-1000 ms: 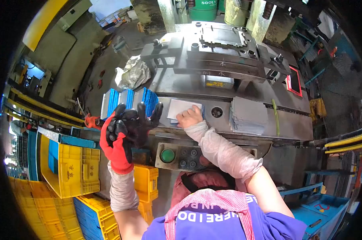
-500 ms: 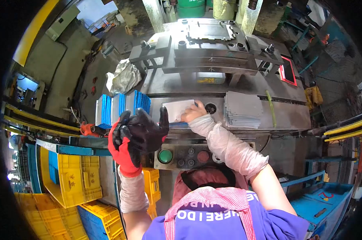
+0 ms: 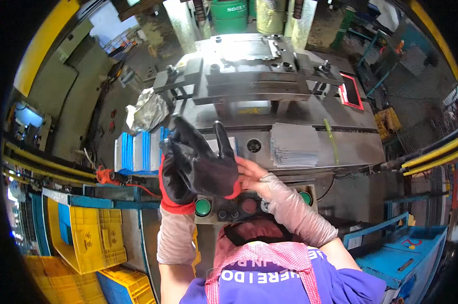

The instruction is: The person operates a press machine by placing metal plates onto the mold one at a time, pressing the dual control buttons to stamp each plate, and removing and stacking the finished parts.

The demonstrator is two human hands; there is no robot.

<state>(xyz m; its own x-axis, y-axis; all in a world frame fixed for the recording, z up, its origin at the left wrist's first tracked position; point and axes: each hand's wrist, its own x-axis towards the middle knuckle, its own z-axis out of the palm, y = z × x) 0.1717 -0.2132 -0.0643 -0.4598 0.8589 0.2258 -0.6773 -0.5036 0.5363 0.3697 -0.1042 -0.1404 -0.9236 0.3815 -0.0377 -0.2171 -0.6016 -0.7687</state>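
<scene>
My left hand [image 3: 177, 175] wears a black glove with a red cuff. It is closed around a loose black work glove [image 3: 206, 164], whose fingers point up and away. That glove's red cuff faces my right hand [image 3: 254, 178], which is bare, with its fingers stretched out at the cuff's edge. I cannot tell whether any fingertip is inside. Behind the gloves, a flat light plate [image 3: 231, 144] on the bench is mostly hidden. To the right stands a pile of thin grey plates [image 3: 294, 144].
Blue-edged plate stacks [image 3: 132, 152] stand left on the bench, near a crumpled plastic bag [image 3: 147, 110]. Ahead is a metal die [image 3: 251, 76]. A button panel [image 3: 224, 212] lies below my hands. Yellow crates [image 3: 100, 233] are at left, a blue cart [image 3: 401, 251] at right.
My right hand has left the flat plate and come back to the loose glove's cuff. The gloved left hand has shifted right, and the loose glove is now spread towards the right hand.
</scene>
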